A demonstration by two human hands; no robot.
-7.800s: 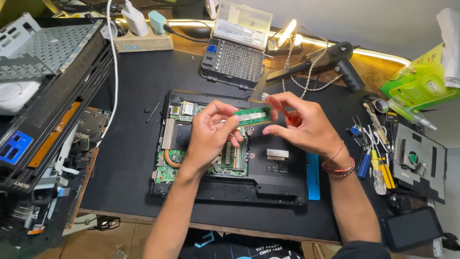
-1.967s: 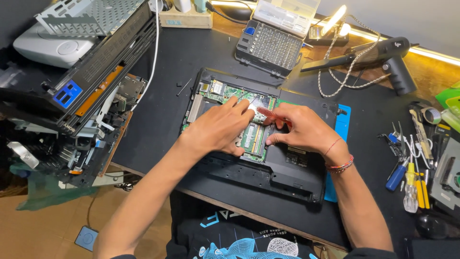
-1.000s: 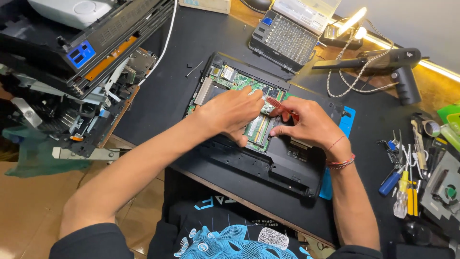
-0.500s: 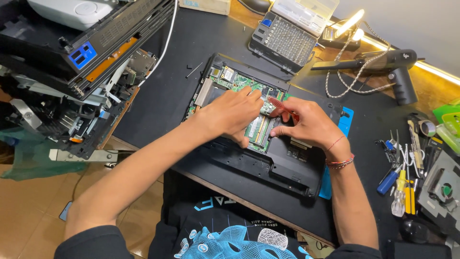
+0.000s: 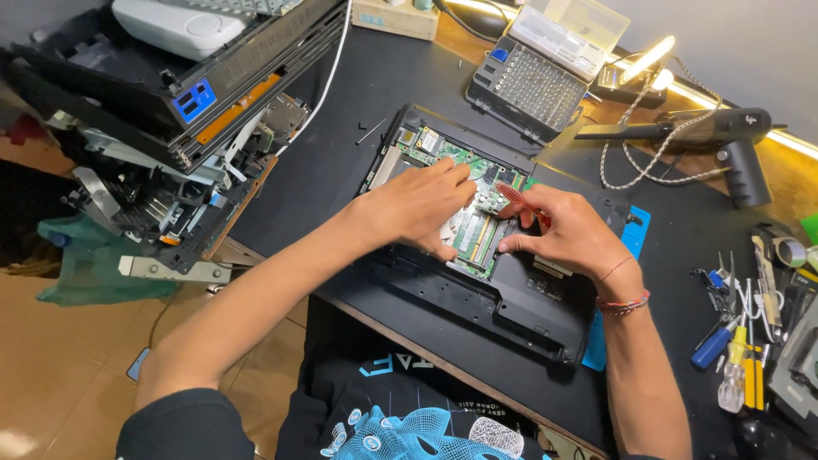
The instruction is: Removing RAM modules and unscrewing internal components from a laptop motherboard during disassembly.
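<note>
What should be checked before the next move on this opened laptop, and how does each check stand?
1. Left hand on the board: ok, fingers rest over the laptop's open bay.
2. Right hand holding the red tool: ok, pinched between its fingers.
3. Memory module seated flat: cannot tell, hands partly cover it.
4. Laptop on the mat: ok, lying flat.
5. Bit case in reach: ok, open behind the laptop.
6. Loose screws by the laptop: cannot tell, too small.

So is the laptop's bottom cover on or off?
Off: the laptop lies with its green circuit board bare under both hands.
</note>
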